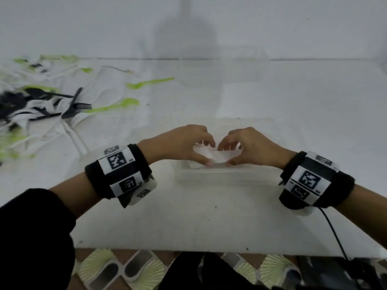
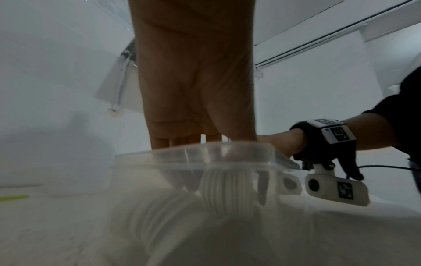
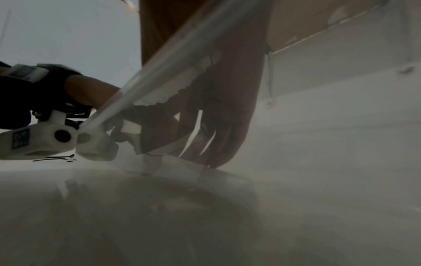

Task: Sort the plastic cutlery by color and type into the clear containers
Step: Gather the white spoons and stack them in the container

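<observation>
A clear container (image 1: 209,176) stands in the middle of the white table. Over it, my left hand (image 1: 206,152) and right hand (image 1: 225,154) meet. Both pinch a small stack of white plastic cutlery (image 1: 215,156) between thumb and curled fingers, one hand at each end. The left wrist view shows the container's rim (image 2: 205,154) with the stacked white pieces (image 2: 223,189) seen through its wall. In the right wrist view white prongs (image 3: 200,126) show under the fingers behind the rim (image 3: 182,45). I cannot tell what type the white pieces are.
A mixed pile of black, white and green cutlery (image 1: 41,105) covers the table's left side. Two green spoons (image 1: 146,82) (image 1: 117,105) lie at its right edge. Another clear container (image 1: 240,53) stands faintly at the back. A black cable (image 1: 333,231) runs off the front right.
</observation>
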A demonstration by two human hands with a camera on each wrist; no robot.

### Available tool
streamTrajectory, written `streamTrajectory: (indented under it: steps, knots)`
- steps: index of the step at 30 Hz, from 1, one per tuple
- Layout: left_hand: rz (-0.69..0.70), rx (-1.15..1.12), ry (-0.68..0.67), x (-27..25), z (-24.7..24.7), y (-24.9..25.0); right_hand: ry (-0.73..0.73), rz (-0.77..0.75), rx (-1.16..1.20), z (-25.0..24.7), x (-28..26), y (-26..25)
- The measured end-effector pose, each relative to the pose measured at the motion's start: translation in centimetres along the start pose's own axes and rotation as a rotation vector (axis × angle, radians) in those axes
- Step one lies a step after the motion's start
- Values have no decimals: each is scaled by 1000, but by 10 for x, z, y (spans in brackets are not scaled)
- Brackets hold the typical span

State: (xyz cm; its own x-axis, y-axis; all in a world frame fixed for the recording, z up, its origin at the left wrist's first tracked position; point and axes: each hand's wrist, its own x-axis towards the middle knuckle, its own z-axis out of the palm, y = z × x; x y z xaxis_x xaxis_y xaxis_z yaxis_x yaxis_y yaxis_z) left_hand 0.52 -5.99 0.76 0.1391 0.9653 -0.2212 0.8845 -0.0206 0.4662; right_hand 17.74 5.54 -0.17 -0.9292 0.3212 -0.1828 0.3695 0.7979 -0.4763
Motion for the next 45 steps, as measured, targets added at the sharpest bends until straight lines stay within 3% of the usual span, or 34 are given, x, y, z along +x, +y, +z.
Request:
streamTrajectory:
  steps: [6, 13, 21, 33, 39, 45]
  knots:
    - [8, 63, 28, -11, -3, -21, 92, 100, 55, -8, -4, 16]
    - [2, 469, 21, 0, -1, -14, 140, 189, 76, -15, -13, 24]
    - [54, 673, 40, 7, 6, -14, 162, 238, 99, -21, -19, 32]
    - [120, 399, -41, 19, -19, -31, 20, 167, 76, -7, -6, 10]
    - [174, 263, 12, 15, -15, -34, 2, 118, -10, 13, 13, -18]
    - [133, 441, -49, 9, -6, -35, 45, 108, -119, 19, 19, -22]
